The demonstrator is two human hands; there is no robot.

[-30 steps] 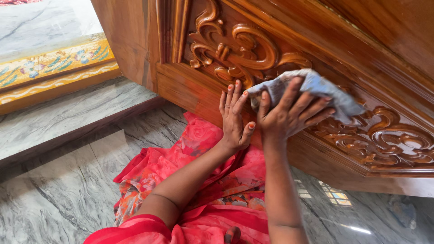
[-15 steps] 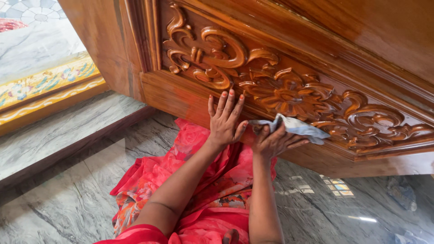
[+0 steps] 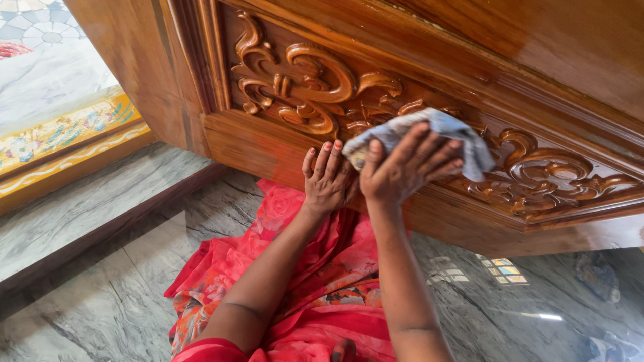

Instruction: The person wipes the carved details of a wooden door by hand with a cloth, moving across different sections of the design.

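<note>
Head view — cloth point(image 3: 429, 134) on carved door point(image 3: 302, 80)

Glossy grey marble floor point(image 3: 100, 295), painted gold border point(image 3: 67, 134), daylight reflections.

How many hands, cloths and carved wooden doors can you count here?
Hands: 2, the left hand flat on the door's lower rail and the right hand pressing the cloth
Cloths: 1, a pale cloth on the carving
Carved doors: 1, a brown door
Total: 4
</note>
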